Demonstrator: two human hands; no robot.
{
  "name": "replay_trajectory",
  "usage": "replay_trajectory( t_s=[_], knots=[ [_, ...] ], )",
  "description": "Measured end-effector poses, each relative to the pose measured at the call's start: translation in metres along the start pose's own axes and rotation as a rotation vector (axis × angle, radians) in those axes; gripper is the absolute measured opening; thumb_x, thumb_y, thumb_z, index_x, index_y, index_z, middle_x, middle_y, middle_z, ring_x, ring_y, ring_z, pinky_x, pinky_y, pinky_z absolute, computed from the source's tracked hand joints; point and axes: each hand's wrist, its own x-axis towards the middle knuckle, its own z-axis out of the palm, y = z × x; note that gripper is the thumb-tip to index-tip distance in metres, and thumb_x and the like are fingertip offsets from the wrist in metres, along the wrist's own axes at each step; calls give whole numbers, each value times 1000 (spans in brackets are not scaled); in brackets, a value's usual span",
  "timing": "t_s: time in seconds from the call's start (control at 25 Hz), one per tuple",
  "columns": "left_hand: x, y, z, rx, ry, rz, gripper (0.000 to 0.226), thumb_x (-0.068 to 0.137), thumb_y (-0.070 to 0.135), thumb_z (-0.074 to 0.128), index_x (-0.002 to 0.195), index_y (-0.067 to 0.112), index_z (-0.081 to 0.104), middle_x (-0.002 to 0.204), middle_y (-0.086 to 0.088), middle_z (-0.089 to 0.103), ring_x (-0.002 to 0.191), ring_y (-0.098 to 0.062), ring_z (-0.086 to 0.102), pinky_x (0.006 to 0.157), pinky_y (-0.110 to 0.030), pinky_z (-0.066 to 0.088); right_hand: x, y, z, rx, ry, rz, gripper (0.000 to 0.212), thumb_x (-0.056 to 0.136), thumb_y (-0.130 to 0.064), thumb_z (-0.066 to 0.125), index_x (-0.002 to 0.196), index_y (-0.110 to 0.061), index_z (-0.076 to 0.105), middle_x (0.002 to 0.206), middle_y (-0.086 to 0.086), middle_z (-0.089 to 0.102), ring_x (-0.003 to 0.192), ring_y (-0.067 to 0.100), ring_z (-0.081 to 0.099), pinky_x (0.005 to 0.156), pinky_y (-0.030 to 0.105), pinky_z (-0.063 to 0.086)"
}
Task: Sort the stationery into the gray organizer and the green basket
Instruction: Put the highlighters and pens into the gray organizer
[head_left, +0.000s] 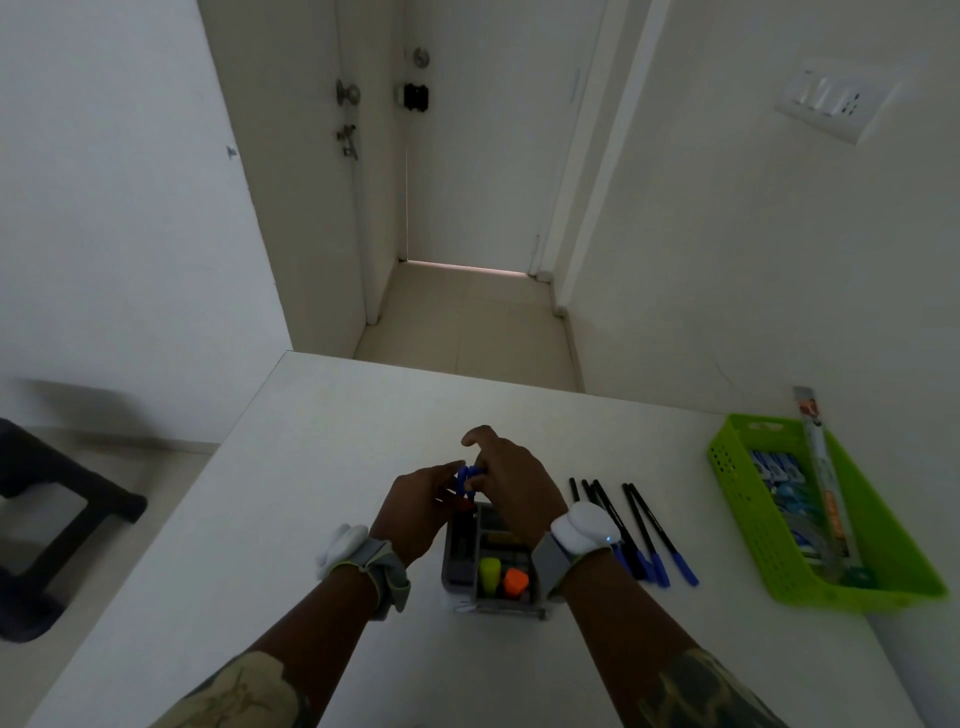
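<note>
Nearest the desk's front edge sits the organizer (488, 564), a yellow marker (489, 570) and an orange one (515, 581) already standing in it. Just above its far end both hands meet: the left hand (415, 506) and the right hand (511, 486) pinch small blue pieces (466, 479), pen caps by the look of it, though that's hard to tell. They look bound for the organizer, so next comes a short lowering into a free slot. Right of it, pens (636, 530) lie in a row, waiting. Toward the right edge, the basket (727, 462) holds packets. Beyond the white desk (337, 415): a corridor, a door (467, 156).
</note>
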Motion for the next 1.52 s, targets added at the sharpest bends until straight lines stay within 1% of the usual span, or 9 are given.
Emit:
replay_trajectory(
  t_s=[0.2, 0.44, 0.72, 0.84, 0.96, 1.08, 1.2, 1.36, 1.52],
  knots=[
    [-1, -7, 0, -157, 1, -82, 59, 79, 22, 71, 133, 16, 48, 116, -3, 66, 89, -8, 60, 66, 1, 39, -15, 21, -12, 65, 211, -11, 40, 84, 6, 48, 121, -11, 49, 90, 6, 63, 82, 18, 59, 73, 27, 46],
    [-6, 0, 0, -222, 136, -50, 38, 94, 29, 47, 129, 16, 48, 103, 7, 58, 90, -11, 57, 70, -4, 37, -46, 101, -30, 55, 595, 373, 31, 79, 15, 43, 90, -2, 66, 83, 17, 67, 78, 30, 63, 67, 26, 42],
    [-8, 3, 1, -205, 93, -63, 39, 96, 33, 38, 131, 18, 41, 105, 4, 57, 92, -14, 57, 80, -22, 39, -83, 150, -1, -28, 227, 796, 37, 92, -18, 38, 111, 6, 60, 115, 25, 60, 110, 35, 57, 84, 32, 43],
    [-8, -2, 2, -200, 92, -90, 39, 96, 35, 37, 131, 19, 40, 110, -1, 60, 91, -16, 59, 80, -24, 40, -88, 155, 9, -172, 1, 753, 20, 94, -19, 47, 104, -5, 58, 114, 15, 62, 99, 25, 59, 75, 27, 42],
    [-7, -5, 2, -201, 84, -102, 39, 96, 35, 36, 131, 18, 40, 115, -5, 62, 94, -17, 60, 81, -25, 40, -89, 160, 23, -43, -69, 761, 32, 96, -14, 43, 124, 1, 47, 130, 22, 52, 115, 28, 53, 93, 34, 41],
    [-8, -6, 2, -186, 67, -101, 39, 97, 34, 33, 131, 17, 41, 117, -6, 64, 97, -18, 59, 84, -25, 41, -81, 134, 17, -122, 328, 709, 21, 89, -13, 49, 103, 0, 59, 102, 20, 63, 84, 27, 57, 65, 31, 42],
    [-11, -7, 3, -197, 56, -115, 38, 97, 33, 32, 131, 17, 42, 118, -7, 64, 103, -22, 60, 89, -30, 45, -68, 112, -4, -32, 775, 487, 14, 82, -12, 61, 81, 2, 64, 81, 21, 65, 73, 32, 60, 67, 37, 51],
    [-16, -5, 5, -243, -13, -146, 41, 96, 33, 37, 134, 16, 37, 114, -3, 59, 104, -20, 59, 91, -30, 45, -51, 84, -51, 314, 894, 427, 9, 84, -18, 64, 87, -10, 66, 87, 15, 68, 80, 28, 64, 80, 39, 52],
    [-20, -4, 8, -277, -265, -168, 79, 87, 32, 57, 146, 17, 6, 135, -8, 46, 122, -21, 48, 93, -27, 41, -49, 59, -67, 160, 770, 270, 14, 90, -4, 45, 87, -3, 59, 85, 12, 62, 78, 24, 56, 74, 26, 40]
  ],
)
